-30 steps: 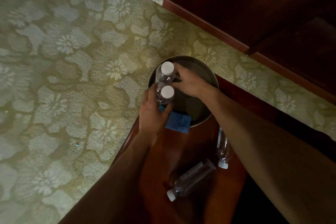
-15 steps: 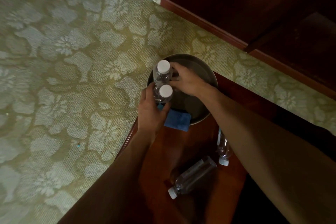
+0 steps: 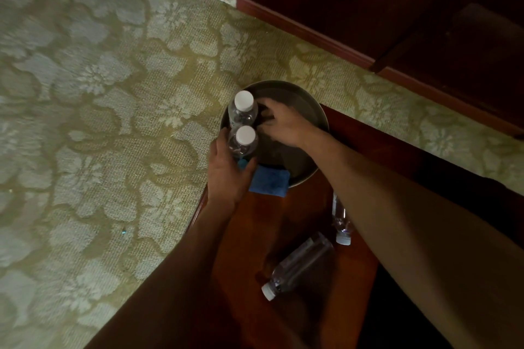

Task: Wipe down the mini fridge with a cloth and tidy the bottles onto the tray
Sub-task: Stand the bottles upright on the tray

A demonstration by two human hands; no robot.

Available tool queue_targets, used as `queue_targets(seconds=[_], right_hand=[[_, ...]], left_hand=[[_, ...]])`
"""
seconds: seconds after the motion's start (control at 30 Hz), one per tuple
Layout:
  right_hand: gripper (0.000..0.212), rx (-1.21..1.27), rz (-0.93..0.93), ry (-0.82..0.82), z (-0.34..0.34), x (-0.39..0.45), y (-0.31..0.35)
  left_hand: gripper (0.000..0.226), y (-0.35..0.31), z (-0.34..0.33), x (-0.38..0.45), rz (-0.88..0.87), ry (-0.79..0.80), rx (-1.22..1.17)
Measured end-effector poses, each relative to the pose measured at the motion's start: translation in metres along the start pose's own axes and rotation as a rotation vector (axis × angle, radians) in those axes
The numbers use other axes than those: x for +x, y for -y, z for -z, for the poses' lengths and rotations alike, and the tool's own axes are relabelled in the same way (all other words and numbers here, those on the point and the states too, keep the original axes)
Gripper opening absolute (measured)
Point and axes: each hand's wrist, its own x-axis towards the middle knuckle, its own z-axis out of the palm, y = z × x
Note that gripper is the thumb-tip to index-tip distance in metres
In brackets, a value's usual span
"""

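I see my left hand (image 3: 226, 176) wrapped around the near bottle (image 3: 243, 143), with my thumb on one side and my fingers on the other. This bottle stands up straight at the edge of the round metal tray (image 3: 317, 113). Just past my left hand stands the far bottle (image 3: 242, 110), touching the near one, and both have white caps. My right hand (image 3: 283, 125) sits inside the tray, right beside the far bottle, with its fingers curled toward it, but I cannot tell if it really holds it. A blue cloth (image 3: 269, 181) lies next to my left thumb, partly under the tray's edge. Closer to me, under my right arm, two more bottles (image 3: 297, 266) lie on their sides on the red-brown wooden table (image 3: 255, 235).
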Motion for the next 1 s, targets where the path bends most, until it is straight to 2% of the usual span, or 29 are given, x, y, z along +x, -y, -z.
queue_targets(seconds=[0.17,0.27,0.4,0.5,0.57,0.67,0.77,0.9,1.0], right_hand=[[0.069,-0.046,-0.099,-0.030,0.009,-0.025,-0.011],[0.064,-0.056,-0.149,-0.079,0.014,-0.051,-0.022],[0.049,-0.030,-0.230,-0.211,0.018,-0.098,-0.048],[0.042,-0.016,-0.329,-0.292,0.011,-0.136,-0.079],[0.037,0.047,-0.395,-0.350,0.000,-0.158,-0.101],[0.034,-0.032,-0.463,-0.482,-0.020,-0.183,-0.129],[0.042,-0.121,-0.532,-0.601,-0.038,-0.200,-0.150],[0.069,-0.113,-0.727,-0.516,-0.062,-0.206,-0.177],[0.066,-0.068,-0.748,-0.497,-0.080,-0.202,-0.193]], left_hand=[[0.097,-0.002,0.001,-0.011,0.209,0.027,-0.006],[0.095,-0.002,0.003,-0.030,0.339,0.028,0.001],[0.069,-0.003,0.001,-0.073,0.437,0.008,0.004],[0.040,-0.001,-0.008,-0.112,0.428,0.155,0.027],[0.030,-0.002,-0.017,-0.135,0.435,0.294,0.007],[0.040,-0.005,-0.035,-0.161,0.426,0.514,0.123],[0.057,0.002,-0.051,-0.179,0.379,0.651,0.293],[0.072,0.024,-0.070,-0.197,0.311,0.735,0.482],[0.072,0.041,-0.082,-0.207,0.245,0.711,0.560]])
